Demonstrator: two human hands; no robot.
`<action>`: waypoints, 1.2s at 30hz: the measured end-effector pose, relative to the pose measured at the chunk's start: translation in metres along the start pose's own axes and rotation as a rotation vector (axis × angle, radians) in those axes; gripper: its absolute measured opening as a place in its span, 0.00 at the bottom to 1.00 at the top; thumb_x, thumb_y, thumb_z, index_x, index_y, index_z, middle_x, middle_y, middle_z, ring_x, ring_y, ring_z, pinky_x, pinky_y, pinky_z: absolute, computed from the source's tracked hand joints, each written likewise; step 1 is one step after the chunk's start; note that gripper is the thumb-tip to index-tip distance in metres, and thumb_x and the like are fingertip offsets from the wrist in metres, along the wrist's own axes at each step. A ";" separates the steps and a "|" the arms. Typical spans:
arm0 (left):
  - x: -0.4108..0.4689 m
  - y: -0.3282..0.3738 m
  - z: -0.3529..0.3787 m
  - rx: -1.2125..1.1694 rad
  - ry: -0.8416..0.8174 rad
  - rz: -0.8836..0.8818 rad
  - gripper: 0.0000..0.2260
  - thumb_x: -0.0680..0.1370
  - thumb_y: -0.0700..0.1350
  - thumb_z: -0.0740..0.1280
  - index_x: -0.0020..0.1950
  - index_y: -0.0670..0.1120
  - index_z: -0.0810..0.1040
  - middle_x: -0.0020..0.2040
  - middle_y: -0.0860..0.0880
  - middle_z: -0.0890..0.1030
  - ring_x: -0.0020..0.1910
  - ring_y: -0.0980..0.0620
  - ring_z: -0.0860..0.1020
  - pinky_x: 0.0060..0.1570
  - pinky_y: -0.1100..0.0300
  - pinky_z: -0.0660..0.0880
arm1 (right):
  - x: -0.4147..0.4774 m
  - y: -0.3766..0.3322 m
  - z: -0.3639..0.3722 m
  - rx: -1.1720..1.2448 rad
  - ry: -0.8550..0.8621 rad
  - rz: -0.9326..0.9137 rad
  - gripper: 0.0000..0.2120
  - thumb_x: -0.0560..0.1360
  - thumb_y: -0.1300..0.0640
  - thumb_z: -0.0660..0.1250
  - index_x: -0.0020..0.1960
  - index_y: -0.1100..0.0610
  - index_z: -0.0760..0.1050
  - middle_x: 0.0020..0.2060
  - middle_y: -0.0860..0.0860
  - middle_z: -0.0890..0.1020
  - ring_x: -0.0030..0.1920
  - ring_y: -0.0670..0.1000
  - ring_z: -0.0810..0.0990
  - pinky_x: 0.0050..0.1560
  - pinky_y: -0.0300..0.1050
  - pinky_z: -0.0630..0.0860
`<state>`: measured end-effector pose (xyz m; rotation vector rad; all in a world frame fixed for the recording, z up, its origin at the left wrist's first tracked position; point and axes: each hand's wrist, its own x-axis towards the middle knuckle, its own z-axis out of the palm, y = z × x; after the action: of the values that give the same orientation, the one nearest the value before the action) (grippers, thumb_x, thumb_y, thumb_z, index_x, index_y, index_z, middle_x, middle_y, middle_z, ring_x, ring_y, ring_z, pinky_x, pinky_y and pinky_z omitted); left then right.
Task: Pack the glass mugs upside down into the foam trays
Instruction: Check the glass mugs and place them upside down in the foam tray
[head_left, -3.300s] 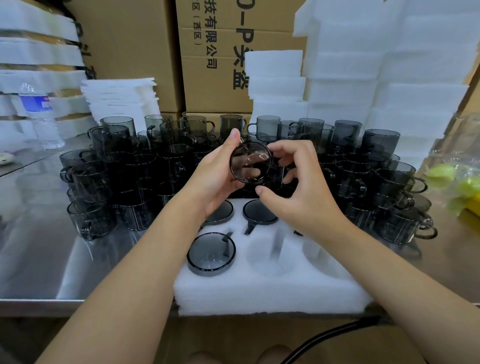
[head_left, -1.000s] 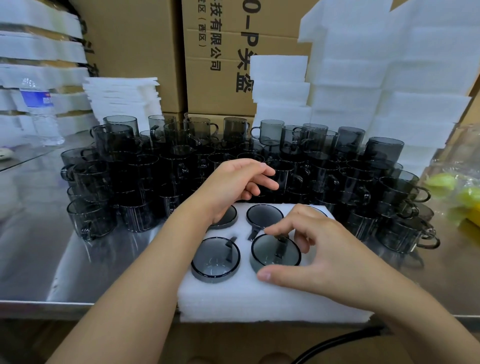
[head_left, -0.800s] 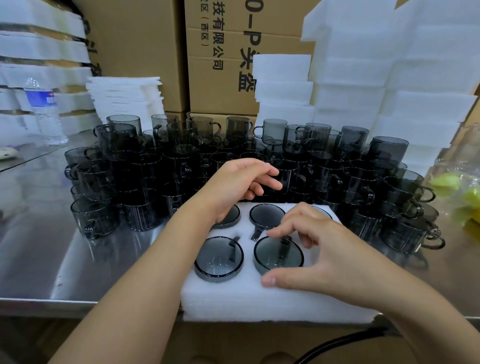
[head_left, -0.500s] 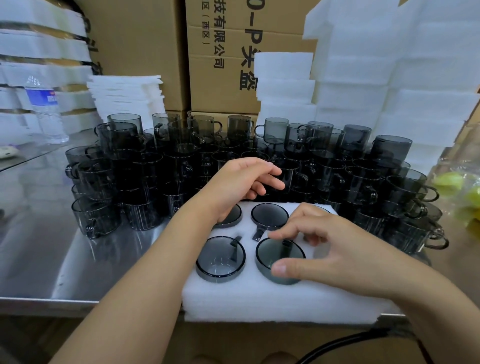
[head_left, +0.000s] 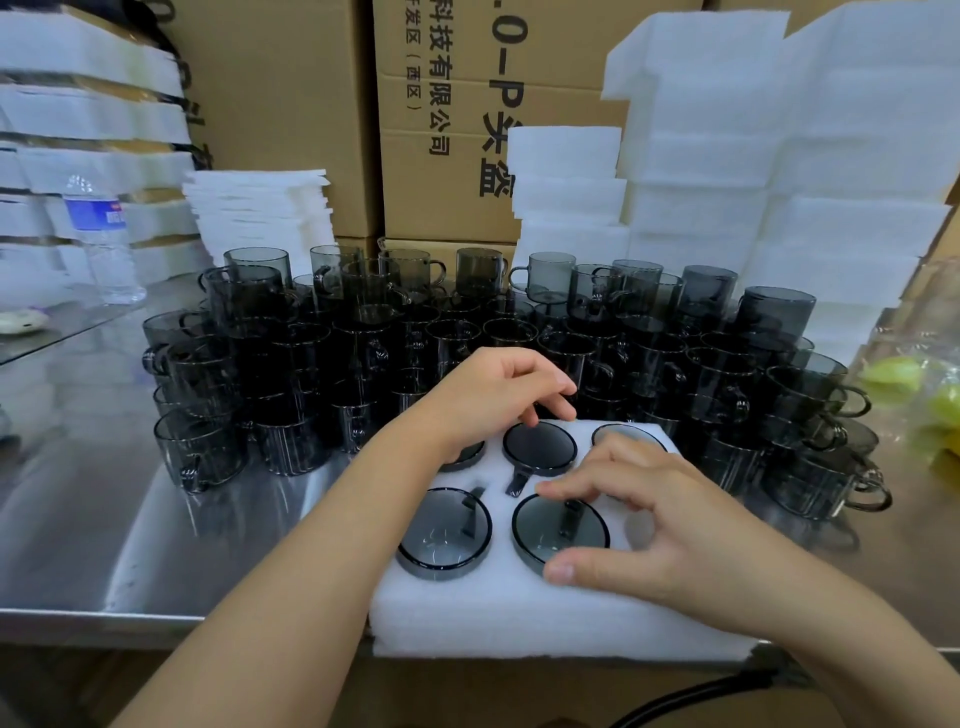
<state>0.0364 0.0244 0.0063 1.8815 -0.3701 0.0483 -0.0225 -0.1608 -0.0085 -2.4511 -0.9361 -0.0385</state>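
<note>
Cardboard boxes (head_left: 291, 104) and stacked foam blocks (head_left: 769, 171) close off the back of the station; below them I see a steel table (head_left: 78, 499) carrying a dense crowd of smoked glass mugs (head_left: 322, 353), upright, well over a full tray's worth. At the near edge sits the foam tray (head_left: 519, 618), six pockets in two rows. Five pockets appear filled, each mug inverted with its base up; the near-right pocket (head_left: 636, 525) shows bare foam, partly hidden. My right hand (head_left: 670, 525) spans the near-centre mug (head_left: 556, 530): thumb at its near rim, index finger across the far rim, fingers curved and spread, resting on the base rather than clamped around it. My left hand (head_left: 488, 400) lies at the back row, fingers loosely curled over the far-centre mug (head_left: 537, 447) and gripping nothing that I can see. I judge the seating step nearly complete. The empty pocket lies directly beneath the right palm, and the loose mugs stand just beyond the tray, handles pointing in mixed directions, with the left hand nearer to them.
</note>
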 end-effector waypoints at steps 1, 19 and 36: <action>0.000 0.000 0.000 -0.009 0.004 0.001 0.09 0.79 0.42 0.63 0.43 0.49 0.81 0.38 0.53 0.85 0.28 0.62 0.73 0.30 0.74 0.69 | -0.002 0.001 0.001 -0.008 0.006 0.002 0.27 0.59 0.22 0.59 0.55 0.31 0.72 0.52 0.32 0.69 0.57 0.37 0.67 0.56 0.35 0.63; 0.001 -0.004 0.000 -0.015 -0.155 0.024 0.07 0.79 0.41 0.64 0.46 0.49 0.81 0.39 0.53 0.85 0.39 0.59 0.77 0.37 0.69 0.72 | 0.107 0.045 -0.073 -0.184 0.681 0.126 0.14 0.77 0.57 0.63 0.61 0.49 0.77 0.50 0.46 0.71 0.53 0.46 0.73 0.53 0.33 0.62; 0.002 -0.006 0.000 -0.022 -0.119 0.051 0.09 0.79 0.40 0.63 0.44 0.49 0.81 0.37 0.53 0.85 0.30 0.64 0.75 0.36 0.70 0.72 | 0.176 0.058 -0.072 -0.816 0.425 0.183 0.16 0.75 0.49 0.62 0.58 0.57 0.78 0.64 0.53 0.71 0.65 0.58 0.64 0.61 0.53 0.61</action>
<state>0.0396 0.0259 0.0014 1.8577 -0.4979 -0.0331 0.1591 -0.1226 0.0635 -3.0403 -0.5532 -1.0121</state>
